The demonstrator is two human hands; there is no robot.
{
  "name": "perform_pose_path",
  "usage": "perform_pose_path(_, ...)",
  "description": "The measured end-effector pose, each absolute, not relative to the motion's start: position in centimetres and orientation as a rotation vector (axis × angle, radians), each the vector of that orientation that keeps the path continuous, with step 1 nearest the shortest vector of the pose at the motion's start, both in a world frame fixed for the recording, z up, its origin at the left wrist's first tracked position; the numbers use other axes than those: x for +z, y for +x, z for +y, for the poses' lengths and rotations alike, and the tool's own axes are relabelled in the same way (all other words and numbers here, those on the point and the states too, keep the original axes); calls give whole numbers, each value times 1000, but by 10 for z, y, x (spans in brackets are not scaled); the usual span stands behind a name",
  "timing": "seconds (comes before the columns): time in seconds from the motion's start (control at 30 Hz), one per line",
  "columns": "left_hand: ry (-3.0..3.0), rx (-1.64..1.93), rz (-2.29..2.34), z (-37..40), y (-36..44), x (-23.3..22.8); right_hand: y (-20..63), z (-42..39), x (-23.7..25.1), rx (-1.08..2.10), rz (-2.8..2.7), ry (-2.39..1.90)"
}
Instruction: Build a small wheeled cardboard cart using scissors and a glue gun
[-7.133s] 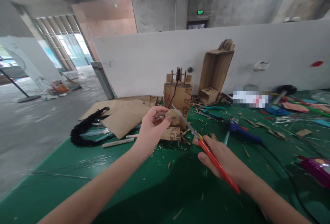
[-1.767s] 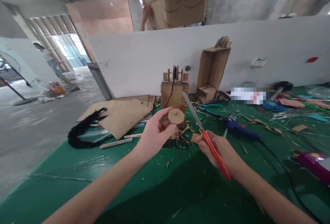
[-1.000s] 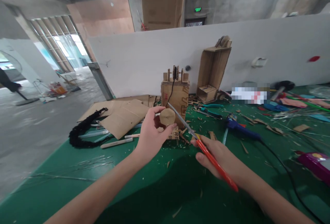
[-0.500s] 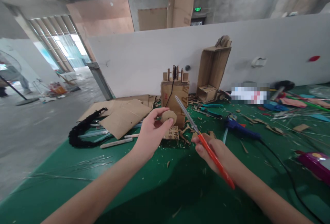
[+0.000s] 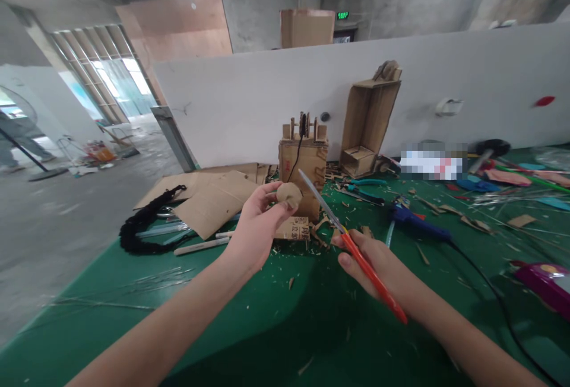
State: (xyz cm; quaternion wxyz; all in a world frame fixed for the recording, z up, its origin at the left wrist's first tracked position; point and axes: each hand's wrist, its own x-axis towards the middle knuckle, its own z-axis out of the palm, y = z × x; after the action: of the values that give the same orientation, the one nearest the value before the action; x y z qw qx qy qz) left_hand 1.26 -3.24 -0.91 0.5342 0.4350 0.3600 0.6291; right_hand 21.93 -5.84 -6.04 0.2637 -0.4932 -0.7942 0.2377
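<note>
My left hand [image 5: 262, 218] pinches a small round cardboard disc [image 5: 288, 194] between thumb and fingers, above the table. In my right hand [image 5: 369, 259] is a pair of scissors [image 5: 345, 232] with red handles, its blades together and pointing up and left towards the disc without touching it. Behind the disc stands an upright cardboard box [image 5: 303, 164] with cardboard wheels and a black cord at its top. A printed piece of cardboard [image 5: 297, 230] lies at the box's foot.
A taller open cardboard box [image 5: 370, 117] leans near the white partition [image 5: 231, 108]. On the green table [image 5: 249, 327] lie cardboard sheets [image 5: 218, 197], a black fuzzy bundle [image 5: 138, 227], teal-handled pliers [image 5: 367, 183], a blue glue gun [image 5: 416, 224] with its cord, and scattered scraps.
The disc in my left hand has tilted and shifted slightly left. My right hand and the scissors have barely moved. Behind the partition, the raised cardboard has come down lower.
</note>
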Motion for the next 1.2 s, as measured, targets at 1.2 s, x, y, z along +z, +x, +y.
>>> perform_pose_path(1.2,1376,1336,918,-35,11,-18,217,-54,-57,504,-2150,-1554)
